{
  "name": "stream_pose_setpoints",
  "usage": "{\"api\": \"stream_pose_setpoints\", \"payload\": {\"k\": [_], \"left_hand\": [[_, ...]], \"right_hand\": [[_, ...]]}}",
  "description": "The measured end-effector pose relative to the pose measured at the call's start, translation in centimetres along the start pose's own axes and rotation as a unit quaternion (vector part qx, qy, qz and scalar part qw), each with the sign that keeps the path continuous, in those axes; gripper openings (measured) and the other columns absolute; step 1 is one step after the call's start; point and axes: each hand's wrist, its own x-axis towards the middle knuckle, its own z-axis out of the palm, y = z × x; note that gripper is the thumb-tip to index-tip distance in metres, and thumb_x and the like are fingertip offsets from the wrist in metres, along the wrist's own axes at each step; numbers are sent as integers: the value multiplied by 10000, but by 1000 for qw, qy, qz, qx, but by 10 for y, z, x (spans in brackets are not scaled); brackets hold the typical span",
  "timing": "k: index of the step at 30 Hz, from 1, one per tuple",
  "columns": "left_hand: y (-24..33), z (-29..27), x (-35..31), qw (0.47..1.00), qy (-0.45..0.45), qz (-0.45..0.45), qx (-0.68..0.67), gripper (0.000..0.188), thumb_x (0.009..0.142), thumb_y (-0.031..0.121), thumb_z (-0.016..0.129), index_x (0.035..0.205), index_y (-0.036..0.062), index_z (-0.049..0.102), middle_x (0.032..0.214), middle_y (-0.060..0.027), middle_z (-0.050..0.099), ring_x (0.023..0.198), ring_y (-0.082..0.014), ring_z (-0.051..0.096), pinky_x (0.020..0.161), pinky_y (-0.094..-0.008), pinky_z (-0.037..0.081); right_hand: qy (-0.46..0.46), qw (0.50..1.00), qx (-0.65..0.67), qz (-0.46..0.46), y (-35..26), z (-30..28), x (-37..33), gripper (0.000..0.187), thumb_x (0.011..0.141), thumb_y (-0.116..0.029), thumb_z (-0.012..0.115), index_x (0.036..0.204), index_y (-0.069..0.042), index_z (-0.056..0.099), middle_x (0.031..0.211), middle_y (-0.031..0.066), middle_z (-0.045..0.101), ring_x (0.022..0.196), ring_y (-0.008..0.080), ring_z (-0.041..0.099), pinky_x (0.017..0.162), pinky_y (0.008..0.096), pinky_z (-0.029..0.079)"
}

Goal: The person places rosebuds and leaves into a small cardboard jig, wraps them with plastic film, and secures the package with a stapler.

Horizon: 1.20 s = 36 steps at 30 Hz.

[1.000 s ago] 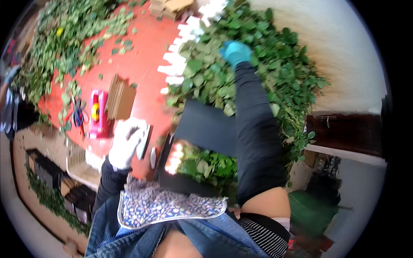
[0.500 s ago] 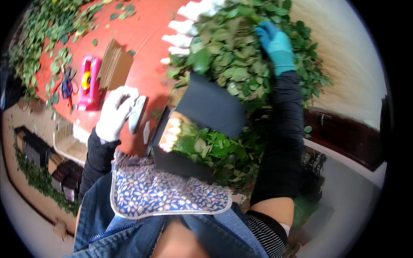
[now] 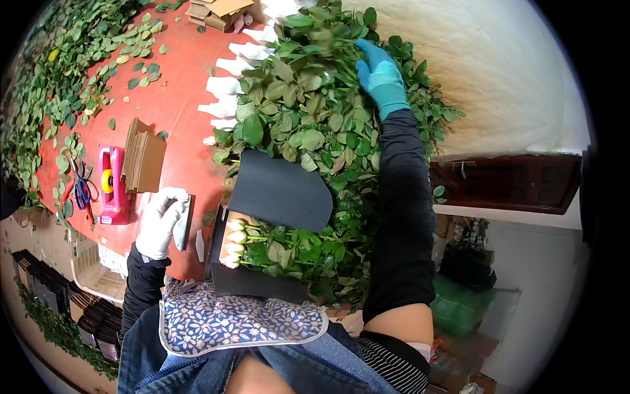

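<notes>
My left hand [image 3: 159,224], in a white glove, rests on the red table. Its curled fingers close against the edge of a pale blue-grey flat piece [image 3: 183,226]. My right hand [image 3: 380,79], in a teal glove, reaches far over a heap of leafy rose stems [image 3: 308,111]; its fingers are stretched out and apart at the leaves. White wraps [image 3: 226,87] stick out in a row from the heap's left side. Closer to me, pale rose heads [image 3: 235,243] lie on cardboard beside a dark ribbed flap [image 3: 282,190], their leafy stems pointing right.
A pink tape dispenser [image 3: 113,190], a stack of cardboard pieces [image 3: 142,157] and blue-handled scissors [image 3: 81,190] stand or lie left. A small white slip [image 3: 199,245] is near my left hand. Loose leaves [image 3: 59,72] cover the far left; more cardboard [image 3: 220,12] sits at the back.
The view has shifted, so the table appears lower and farther left. My right hand stays stretched over the leaves, some blurred by motion; my left hand remains by the pale piece.
</notes>
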Motion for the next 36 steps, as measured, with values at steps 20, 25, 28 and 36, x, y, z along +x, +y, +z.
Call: {"api": "stream_pose_setpoints", "payload": {"k": [20,25,28,36], "left_hand": [[7,10,-5,999,-37,-24,22,196,933,43,569,1121,23,619,1038,-28,600,961,-102,551,857,-260,460],[12,4,-16,993,-87,-42,71,170,912,51,590,1068,4,640,993,-56,621,946,-147,578,860,-286,474],[-2,4,-15,993,-105,-11,52,167,911,45,579,1060,5,641,997,-54,622,953,-144,578,863,-290,478],[-16,16,-9,895,-303,168,281,233,874,68,580,1092,26,651,1066,-160,671,993,-318,663,867,-383,530]], "right_hand": [[-267,960,-40,-82,-88,56,-33,362,836,-165,686,1197,-131,669,1125,155,657,1021,305,652,934,421,522],[198,946,256,-30,-42,-68,-74,357,836,19,633,1191,-22,652,1097,87,676,961,157,620,836,336,523],[359,932,56,-4,-40,-229,-112,340,866,-11,589,1201,4,642,1123,101,677,971,180,631,848,343,523],[233,967,-59,87,-51,-321,-194,358,944,-90,471,1228,74,614,1192,137,678,998,239,660,879,362,524]]}}
